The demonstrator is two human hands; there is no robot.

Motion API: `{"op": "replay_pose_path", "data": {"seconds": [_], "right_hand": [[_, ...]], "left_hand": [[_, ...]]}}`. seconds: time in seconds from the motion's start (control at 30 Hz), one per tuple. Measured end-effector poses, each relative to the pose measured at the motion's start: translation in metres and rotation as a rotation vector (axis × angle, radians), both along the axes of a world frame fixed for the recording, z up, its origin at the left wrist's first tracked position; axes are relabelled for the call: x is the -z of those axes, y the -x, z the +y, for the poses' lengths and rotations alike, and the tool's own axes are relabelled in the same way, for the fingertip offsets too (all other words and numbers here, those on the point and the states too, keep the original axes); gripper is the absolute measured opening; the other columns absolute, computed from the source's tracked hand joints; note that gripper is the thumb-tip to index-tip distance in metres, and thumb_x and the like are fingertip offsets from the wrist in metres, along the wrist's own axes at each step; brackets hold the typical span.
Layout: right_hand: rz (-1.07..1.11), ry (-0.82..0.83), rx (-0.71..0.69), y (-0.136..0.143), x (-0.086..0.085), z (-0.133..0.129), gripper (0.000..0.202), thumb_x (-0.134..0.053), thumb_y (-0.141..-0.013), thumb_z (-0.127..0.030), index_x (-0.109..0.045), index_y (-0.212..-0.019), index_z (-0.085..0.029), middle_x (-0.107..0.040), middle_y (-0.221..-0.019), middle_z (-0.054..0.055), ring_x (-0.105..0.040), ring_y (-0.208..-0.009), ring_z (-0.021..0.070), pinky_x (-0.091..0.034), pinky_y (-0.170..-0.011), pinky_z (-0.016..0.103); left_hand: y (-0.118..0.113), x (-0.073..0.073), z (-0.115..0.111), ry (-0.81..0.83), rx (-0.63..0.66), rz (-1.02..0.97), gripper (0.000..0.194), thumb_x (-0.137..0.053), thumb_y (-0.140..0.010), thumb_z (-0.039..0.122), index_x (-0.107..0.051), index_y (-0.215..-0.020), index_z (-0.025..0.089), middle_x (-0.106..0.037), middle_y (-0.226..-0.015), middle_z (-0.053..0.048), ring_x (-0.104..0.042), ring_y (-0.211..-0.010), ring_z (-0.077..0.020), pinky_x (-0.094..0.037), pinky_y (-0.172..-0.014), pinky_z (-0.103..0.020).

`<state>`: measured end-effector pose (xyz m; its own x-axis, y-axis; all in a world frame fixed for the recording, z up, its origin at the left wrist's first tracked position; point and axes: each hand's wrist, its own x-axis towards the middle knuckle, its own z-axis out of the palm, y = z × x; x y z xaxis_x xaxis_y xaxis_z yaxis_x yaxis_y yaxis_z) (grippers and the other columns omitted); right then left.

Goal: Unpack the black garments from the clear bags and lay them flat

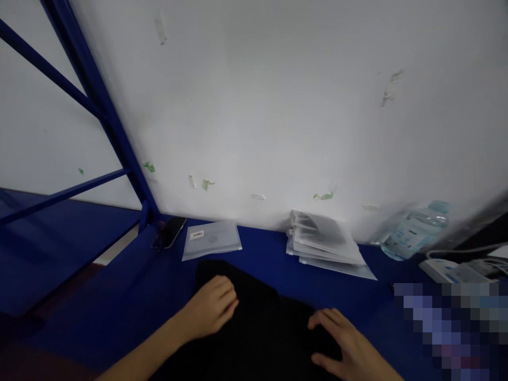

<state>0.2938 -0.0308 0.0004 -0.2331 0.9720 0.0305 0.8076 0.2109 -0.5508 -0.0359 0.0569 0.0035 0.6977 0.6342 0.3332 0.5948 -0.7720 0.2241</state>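
A black cloth [257, 328], perhaps a garment, lies over the blue tabletop in front of me; its exact kind does not show. My left hand [214, 307] is closed on the cloth near its upper left part, with the fingers curled together. On the cloth's right side rests my right hand [343, 341], thumb and fingers apart. Beyond the cloth, a flat translucent zip bag [212, 239] with a small white label lies on the left. A stack of similar zip bags [327, 243] sits to the right, and the top one has something dark in it.
The blue tabletop [260, 243] meets a scuffed white wall [257, 106]. A phone [172, 233] lies at the back left beside a blue metal frame [115, 132]. To the right are a clear water bottle [416, 230] and a white power strip with cables [456, 270]. The lower right corner is pixelated.
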Motion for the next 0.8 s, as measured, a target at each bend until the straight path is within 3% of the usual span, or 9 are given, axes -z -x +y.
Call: {"op": "replay_pose_path", "data": {"seconds": [0.07, 0.17, 0.33, 0.43, 0.53, 0.63, 0.7, 0.8], "right_hand": [[0.011, -0.024, -0.01, -0.004, 0.007, -0.002, 0.026, -0.066, -0.07, -0.013, -0.064, -0.09, -0.029, -0.067, -0.097, 0.0, -0.065, -0.089, 0.0196, -0.054, -0.078, 0.031], [0.055, -0.01, -0.031, -0.005, 0.007, 0.002, 0.014, -0.055, -0.083, -0.019, -0.064, -0.086, -0.029, -0.066, -0.094, 0.0, -0.064, -0.088, 0.0188, -0.052, -0.077, 0.031], [0.154, 0.064, -0.027, -0.008, -0.015, 0.022, 0.016, -0.047, -0.093, -0.033, -0.06, -0.086, -0.026, -0.066, -0.085, -0.002, -0.063, -0.081, 0.0162, -0.048, -0.074, 0.027], [0.183, 0.038, 0.01, -0.017, -0.019, 0.041, 0.021, -0.047, -0.092, -0.04, -0.058, -0.083, -0.024, -0.066, -0.079, -0.002, -0.063, -0.074, 0.0156, -0.047, -0.069, 0.025], [0.187, -0.028, 0.084, -0.023, -0.009, 0.062, 0.021, -0.047, -0.09, -0.041, -0.058, -0.083, -0.024, -0.067, -0.076, -0.002, -0.064, -0.072, 0.0167, -0.049, -0.067, 0.027], [0.153, -0.094, 0.2, -0.025, 0.008, 0.077, 0.018, -0.049, -0.085, -0.039, -0.058, -0.083, -0.024, -0.068, -0.072, 0.001, -0.066, -0.069, 0.0211, -0.05, -0.066, 0.033], [0.128, -0.154, 0.282, -0.024, 0.015, 0.079, 0.017, -0.049, -0.082, -0.037, -0.058, -0.085, -0.023, -0.068, -0.075, 0.005, -0.066, -0.073, 0.0249, -0.051, -0.069, 0.038], [0.116, -0.243, 0.348, -0.021, 0.014, 0.064, 0.024, -0.048, -0.084, -0.039, -0.059, -0.096, -0.022, -0.068, -0.09, 0.009, -0.066, -0.085, 0.027, -0.051, -0.079, 0.044]], "left_hand": [[-0.004, 0.0, -0.017, 0.041, 0.111, 0.018, 0.02, -0.049, -0.093, 0.02, -0.064, -0.106, 0.023, -0.067, -0.1, -0.005, -0.061, -0.098, -0.0208, -0.05, -0.092, -0.034], [-0.007, 0.0, -0.023, 0.12, 0.136, 0.027, 0.032, -0.049, -0.094, 0.02, -0.056, -0.126, 0.022, -0.065, -0.117, -0.008, -0.059, -0.109, -0.0235, -0.048, -0.099, -0.04], [-0.01, -0.005, -0.003, 0.196, 0.128, 0.159, 0.04, -0.04, -0.098, 0.019, -0.049, -0.136, 0.026, -0.056, -0.137, -0.006, -0.055, -0.12, -0.0271, -0.042, -0.104, -0.052], [-0.018, -0.01, 0.011, 0.218, 0.117, 0.193, 0.039, -0.037, -0.1, 0.021, -0.051, -0.135, 0.029, -0.058, -0.136, -0.003, -0.056, -0.121, -0.0255, -0.041, -0.106, -0.047], [-0.031, -0.011, 0.027, 0.222, 0.082, 0.176, 0.044, -0.037, -0.1, 0.025, -0.039, -0.143, 0.035, -0.05, -0.145, -0.001, -0.061, -0.116, -0.0231, -0.048, -0.099, -0.04], [-0.046, -0.008, 0.042, 0.225, -0.025, 0.16, 0.055, -0.037, -0.1, 0.032, -0.018, -0.151, 0.035, -0.041, -0.151, -0.008, -0.068, -0.104, -0.027, -0.055, -0.087, -0.043], [-0.053, -0.007, 0.047, 0.221, -0.086, 0.15, 0.055, -0.037, -0.1, 0.036, -0.021, -0.152, 0.029, -0.042, -0.15, -0.012, -0.069, -0.101, -0.0297, -0.056, -0.084, -0.046], [-0.051, -0.008, 0.035, 0.206, -0.112, 0.131, 0.049, -0.038, -0.1, 0.036, -0.034, -0.147, 0.022, -0.039, -0.151, -0.012, -0.06, -0.118, -0.0311, -0.05, -0.096, -0.048]]}}
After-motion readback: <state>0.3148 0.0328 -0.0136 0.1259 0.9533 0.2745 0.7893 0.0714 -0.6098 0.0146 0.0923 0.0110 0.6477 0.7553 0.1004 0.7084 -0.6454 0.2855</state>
